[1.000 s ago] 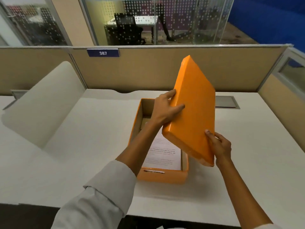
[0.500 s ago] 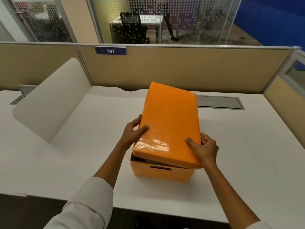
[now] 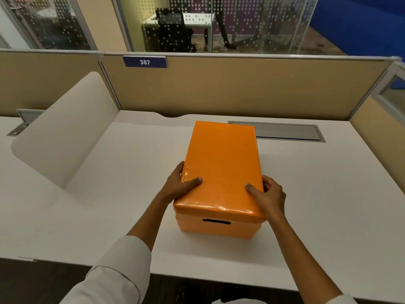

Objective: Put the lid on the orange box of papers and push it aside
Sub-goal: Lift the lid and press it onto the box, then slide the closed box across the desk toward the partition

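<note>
The glossy orange lid (image 3: 222, 163) lies flat on top of the orange box (image 3: 217, 227), which stands on the white desk (image 3: 109, 194) in front of me. The box's near wall shows a dark handle slot. My left hand (image 3: 178, 185) grips the lid's left edge near the front, thumb on top. My right hand (image 3: 266, 194) grips the right edge the same way. The papers inside are hidden by the lid.
A white curved divider (image 3: 63, 132) rises on the left of the desk. A grey cable flap (image 3: 282, 131) sits in the desk just behind the box. Beige partition walls (image 3: 219, 88) close the back and right side.
The lid went from held upright over the open box, down to tilted on it, and now lies flat and closed on the box. Both hands stayed on its sides.
</note>
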